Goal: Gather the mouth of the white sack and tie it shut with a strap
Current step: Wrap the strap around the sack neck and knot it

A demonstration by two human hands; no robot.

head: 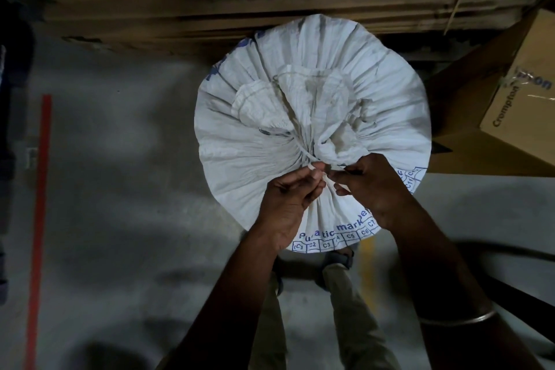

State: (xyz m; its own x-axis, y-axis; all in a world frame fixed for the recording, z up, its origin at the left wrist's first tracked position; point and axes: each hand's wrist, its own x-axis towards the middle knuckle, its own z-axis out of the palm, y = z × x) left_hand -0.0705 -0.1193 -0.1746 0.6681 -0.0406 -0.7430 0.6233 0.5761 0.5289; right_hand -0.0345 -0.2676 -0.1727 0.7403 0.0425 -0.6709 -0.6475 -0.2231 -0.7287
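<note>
Concrete floor [120,159], dim — white sack [300,69] gathered; both hands' grip pinching strap [303,153] ends, seemingly, at neck between them.

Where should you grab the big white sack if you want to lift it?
Probably the bunched neck of the sack, from above. The cloth is gathered narrow there with a strap around it, making a handle; the rest is wide and round. Both hands, left and right, are already beside it.

Both hands [330,189] on sack's [375,75] strap [303,149]
</note>
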